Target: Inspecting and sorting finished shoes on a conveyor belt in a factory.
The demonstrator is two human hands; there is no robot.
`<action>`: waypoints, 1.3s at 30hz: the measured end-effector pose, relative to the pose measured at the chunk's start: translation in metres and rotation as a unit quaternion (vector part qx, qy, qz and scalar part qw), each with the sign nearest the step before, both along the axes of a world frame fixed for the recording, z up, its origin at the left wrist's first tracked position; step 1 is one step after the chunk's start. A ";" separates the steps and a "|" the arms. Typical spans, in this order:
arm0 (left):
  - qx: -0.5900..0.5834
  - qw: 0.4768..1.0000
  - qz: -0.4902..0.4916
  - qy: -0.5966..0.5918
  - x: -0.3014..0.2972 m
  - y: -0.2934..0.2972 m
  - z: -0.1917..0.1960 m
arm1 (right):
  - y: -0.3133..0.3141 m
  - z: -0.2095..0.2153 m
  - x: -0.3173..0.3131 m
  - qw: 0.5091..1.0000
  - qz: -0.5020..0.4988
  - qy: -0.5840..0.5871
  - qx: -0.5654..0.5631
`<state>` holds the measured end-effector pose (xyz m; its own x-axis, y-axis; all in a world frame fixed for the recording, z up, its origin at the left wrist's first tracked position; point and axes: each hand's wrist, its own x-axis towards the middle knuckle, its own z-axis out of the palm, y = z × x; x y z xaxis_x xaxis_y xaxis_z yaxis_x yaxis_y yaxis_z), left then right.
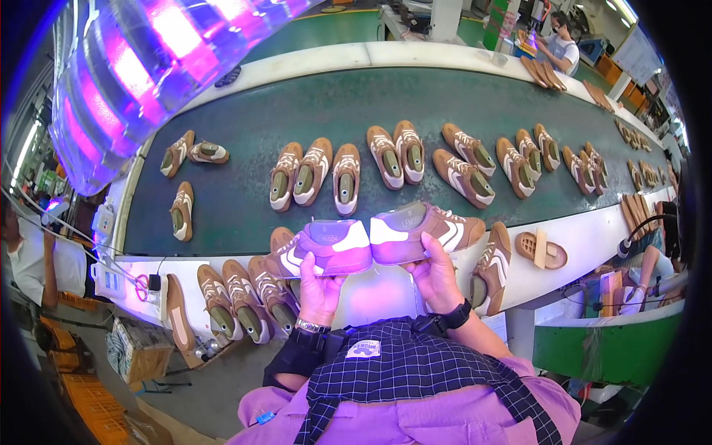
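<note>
Closely, a dark checked apron (400, 371) covers violet clothing at the lower edge. Above it, the left hand (319, 298) pinches one brown shoe (288, 256), thumb against the side and fingers curled beneath the sole; the right hand (436, 280) grips a second brown shoe (466, 231) the same way. Both shoes are raised over the near edge of the desk (589, 248), heels facing each other almost end to end; I cannot tell whether they touch.

That desk is a smooth white ledge, bowed by the lens and tinted violet between the forearms. On its left part stand three striped shoes (239, 285) side by side, with a loose sole (178, 311) near its end; to the right are a single shoe (491, 267) and a sandal-like brown sole (528, 246) with a pale strip across it. Orange crates (93, 404) sit on the floor at lower left.

Beyond the ledge stretches a dark green, scuffed surface (297, 100), dotted with similar shoes in loose groups. A glowing pink-violet lamp (122, 111) looms over its left corner. Past the white far rim (326, 61) lies green flooring (334, 31), and at upper right a co-worker (567, 53) in a pale top is beside the line.
</note>
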<state>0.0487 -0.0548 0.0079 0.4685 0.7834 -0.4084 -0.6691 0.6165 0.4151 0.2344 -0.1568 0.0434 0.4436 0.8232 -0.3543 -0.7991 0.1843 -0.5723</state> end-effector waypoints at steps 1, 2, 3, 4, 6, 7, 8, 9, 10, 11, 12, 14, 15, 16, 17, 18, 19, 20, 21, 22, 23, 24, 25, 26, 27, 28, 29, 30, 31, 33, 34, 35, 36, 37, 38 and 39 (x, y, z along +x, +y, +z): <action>0.000 1.000 0.000 0.000 0.001 0.000 0.000 | 0.000 -0.002 0.002 1.000 0.007 0.001 0.003; 0.000 1.000 0.001 -0.002 0.001 0.001 -0.001 | 0.001 -0.002 0.002 1.000 0.008 0.000 0.003; 0.001 1.000 0.002 -0.003 0.002 0.001 -0.002 | 0.002 -0.001 0.001 1.000 0.001 -0.007 -0.005; 0.001 1.000 0.002 -0.003 0.002 0.001 -0.002 | 0.002 0.000 0.000 1.000 -0.006 -0.014 -0.013; -0.006 1.000 0.007 0.008 0.004 0.001 -0.003 | 0.003 0.006 -0.002 1.000 -0.009 -0.017 -0.012; -0.005 1.000 0.007 0.008 0.004 0.001 -0.003 | 0.003 0.008 -0.002 1.000 -0.012 -0.020 -0.012; -0.003 1.000 0.009 0.008 0.004 0.001 -0.002 | 0.003 0.005 0.000 1.000 -0.012 -0.020 -0.011; 0.000 1.000 0.011 0.007 0.005 0.001 -0.001 | 0.002 -0.001 0.003 1.000 0.000 -0.022 -0.007; 0.002 1.000 0.012 0.006 0.006 0.001 0.000 | 0.001 -0.003 0.004 1.000 0.012 -0.025 -0.003; 0.002 1.000 0.013 0.014 0.006 0.000 0.001 | -0.001 -0.004 0.005 1.000 0.012 -0.026 -0.001; 0.002 1.000 0.015 0.022 0.006 -0.001 0.001 | -0.002 -0.004 0.005 0.999 0.015 -0.036 0.003; 0.017 1.000 0.015 0.021 0.005 0.000 0.001 | -0.003 0.000 0.004 0.998 0.015 -0.055 0.005; 0.028 0.999 0.012 0.022 0.005 -0.001 0.002 | -0.004 0.002 0.003 0.998 0.015 -0.057 0.008; 0.037 0.999 0.007 0.024 0.004 -0.001 0.004 | -0.005 0.003 0.002 0.998 0.013 -0.059 0.006; 0.040 0.999 0.008 0.022 0.004 -0.001 0.005 | -0.005 0.004 0.002 0.998 0.011 -0.062 0.003; 0.040 0.999 0.016 0.028 0.005 -0.002 0.008 | -0.006 0.004 0.002 0.998 0.010 -0.061 0.005; 0.040 0.998 0.024 0.035 0.006 -0.003 0.010 | -0.007 0.002 0.002 0.998 0.011 -0.063 0.007; 0.041 0.998 0.024 0.033 0.006 -0.003 0.006 | -0.008 -0.002 0.002 0.998 0.011 -0.062 0.012; 0.040 0.998 0.027 0.029 0.007 -0.003 0.003 | -0.007 0.000 0.001 0.998 0.012 -0.060 0.017; 0.039 0.998 0.029 0.026 0.007 -0.003 0.000 | -0.006 0.003 0.000 0.998 0.012 -0.060 0.017; 0.038 0.999 0.029 0.026 0.007 -0.002 -0.002 | -0.003 0.007 -0.003 0.998 0.001 -0.060 0.017; 0.030 0.999 0.030 0.020 0.009 -0.003 0.004 | -0.003 0.011 -0.004 0.998 -0.011 -0.060 0.014; 0.022 0.999 0.030 0.014 0.011 -0.004 0.007 | -0.003 0.007 -0.003 0.998 -0.012 -0.058 0.011; 0.019 0.999 0.029 0.016 0.011 -0.004 0.006 | -0.003 0.001 -0.001 0.998 -0.007 -0.059 0.013; 0.019 1.000 0.023 0.003 0.011 -0.003 0.004 | -0.003 0.001 0.000 0.998 -0.003 -0.059 0.016; 0.019 1.000 0.017 -0.010 0.011 -0.002 0.003 | -0.002 0.005 -0.002 0.998 -0.013 -0.057 0.009; 0.016 1.000 0.015 -0.008 0.011 -0.003 0.002 | -0.002 0.005 -0.002 0.998 -0.014 -0.055 0.006; 0.017 1.000 0.018 -0.006 0.012 -0.003 0.003 | -0.002 0.005 -0.002 0.998 -0.018 -0.055 0.003; 0.018 1.000 0.021 -0.003 0.013 -0.004 0.004 | -0.003 0.005 -0.001 0.998 -0.021 -0.054 -0.001; 0.015 1.000 0.022 -0.002 0.014 -0.005 0.004 | -0.004 0.006 -0.001 0.999 -0.022 -0.049 -0.002; 0.013 1.000 0.024 -0.002 0.014 -0.005 0.004 | -0.004 0.006 -0.001 0.999 -0.023 -0.045 -0.002; 0.013 1.000 0.024 -0.001 0.014 -0.006 0.004 | -0.005 0.004 -0.001 0.999 -0.023 -0.045 -0.003; 0.013 1.000 0.021 -0.001 0.013 -0.005 0.003 | -0.006 0.001 0.000 0.999 -0.021 -0.045 0.001; 0.013 1.000 0.017 -0.001 0.013 -0.005 0.003 | -0.007 0.000 0.001 0.999 -0.019 -0.045 0.005; 0.013 1.000 0.017 -0.001 0.013 -0.006 0.002 | -0.007 0.001 0.000 0.999 -0.020 -0.044 0.005; 0.015 1.000 0.018 0.001 0.013 -0.006 0.002 | -0.006 0.003 -0.001 0.999 -0.024 -0.041 0.004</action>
<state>0.0621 -0.0605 0.0095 0.4384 0.8117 -0.3860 -0.6901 0.5792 0.4339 0.2335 -0.1632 0.0465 0.5095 0.8030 -0.3091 -0.7397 0.2252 -0.6342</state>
